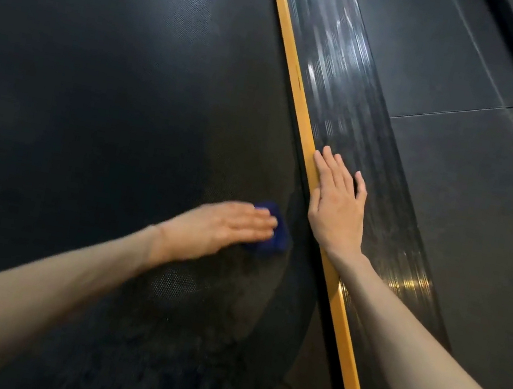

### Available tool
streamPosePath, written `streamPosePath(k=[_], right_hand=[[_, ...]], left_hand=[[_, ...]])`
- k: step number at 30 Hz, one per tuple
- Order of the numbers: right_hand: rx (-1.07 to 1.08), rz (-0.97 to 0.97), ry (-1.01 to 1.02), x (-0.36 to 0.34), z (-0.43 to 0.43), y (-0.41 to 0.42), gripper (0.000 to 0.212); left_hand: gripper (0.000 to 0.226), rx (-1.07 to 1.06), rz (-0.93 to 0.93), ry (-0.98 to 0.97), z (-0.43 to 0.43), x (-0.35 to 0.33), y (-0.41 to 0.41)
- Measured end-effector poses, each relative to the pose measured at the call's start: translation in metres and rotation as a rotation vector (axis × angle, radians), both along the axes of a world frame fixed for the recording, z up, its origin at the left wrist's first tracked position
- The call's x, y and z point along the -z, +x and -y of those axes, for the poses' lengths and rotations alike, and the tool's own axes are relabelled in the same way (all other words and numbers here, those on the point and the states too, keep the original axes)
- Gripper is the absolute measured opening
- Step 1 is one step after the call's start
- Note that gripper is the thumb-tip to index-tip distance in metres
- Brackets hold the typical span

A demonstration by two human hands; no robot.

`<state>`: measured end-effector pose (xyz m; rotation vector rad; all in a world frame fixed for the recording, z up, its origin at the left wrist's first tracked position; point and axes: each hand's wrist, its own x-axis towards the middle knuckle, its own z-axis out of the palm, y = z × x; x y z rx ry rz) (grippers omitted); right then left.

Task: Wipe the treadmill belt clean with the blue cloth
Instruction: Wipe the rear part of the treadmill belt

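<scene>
Under the straight, flat fingers of the left hand lies the blue cloth, folded small, its edge showing just past the fingertips on the treadmill belt. It looks soft, light and limp, so it probably bunches unless pressed from above across its middle; nothing is pinched. Beyond those fingertips, the right hand rests flat, fingers extended, on the side rail, its fingers overlapping the yellow strip.

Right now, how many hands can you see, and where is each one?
2. The left hand presses flat on the blue cloth on the treadmill belt. The right hand rests flat on the side rail, at the yellow strip.
</scene>
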<state>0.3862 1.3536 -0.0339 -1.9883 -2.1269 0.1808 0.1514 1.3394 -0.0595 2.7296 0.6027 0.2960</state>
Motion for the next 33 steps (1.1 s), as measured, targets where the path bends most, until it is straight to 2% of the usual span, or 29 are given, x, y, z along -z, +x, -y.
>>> streamPosePath(k=[4,7,8,9,12,15,17,18,20,23,25,26,27,29,31,33], right_hand=[[0.02,0.002,-0.001,0.001,-0.001,-0.001,0.052],[0.021,0.011,-0.009,0.001,-0.003,-0.001,0.053],[0.023,0.013,-0.014,0.001,-0.003,0.0,0.053],[0.025,0.016,-0.018,0.001,-0.003,0.0,0.053],[0.019,0.026,-0.018,0.001,-0.003,-0.001,0.051],[0.01,0.055,-0.009,0.003,0.001,0.0,0.054],[0.01,0.062,-0.014,0.001,0.002,0.0,0.054],[0.006,0.06,-0.022,0.001,0.002,-0.001,0.054],[0.013,0.052,-0.039,0.001,0.001,0.0,0.052],[0.021,0.055,-0.033,0.004,-0.001,-0.002,0.05],[0.021,0.054,-0.018,0.002,-0.003,-0.003,0.05],[0.03,0.048,-0.017,0.002,-0.003,-0.003,0.05],[0.034,0.048,-0.017,0.001,-0.002,-0.003,0.05],[0.012,0.062,-0.007,0.001,0.0,-0.002,0.049],[-0.005,0.043,0.009,0.001,0.0,0.001,0.052],[-0.019,0.024,0.004,0.001,0.001,0.003,0.053]], left_hand=[[0.041,-0.456,0.041,0.056,-0.081,0.006,-0.04],[0.042,-0.937,0.103,-0.059,-0.118,-0.006,-0.038],[0.042,-1.029,0.125,-0.099,-0.113,-0.009,-0.026],[0.041,-1.031,0.153,-0.108,-0.099,-0.007,-0.014],[0.041,-0.679,0.189,-0.076,-0.026,0.003,0.013],[0.045,-0.234,0.044,-0.119,0.034,-0.002,0.02],[0.05,0.022,-0.055,-0.069,0.028,-0.009,0.008],[0.049,0.074,-0.064,-0.024,0.01,-0.01,-0.001],[0.044,-0.073,0.001,0.049,-0.044,-0.007,-0.025],[0.041,-0.685,0.097,-0.016,-0.123,-0.005,-0.062],[0.042,-0.971,0.162,-0.092,-0.126,-0.008,-0.04],[0.038,-1.021,0.201,-0.095,-0.11,-0.012,-0.018],[0.033,-0.997,0.25,-0.087,-0.087,-0.01,0.004],[0.03,-0.674,0.267,-0.071,-0.015,-0.004,0.045],[0.048,-0.302,0.101,-0.083,0.039,-0.007,0.057],[0.056,-0.031,0.011,-0.065,0.033,-0.003,0.039]])
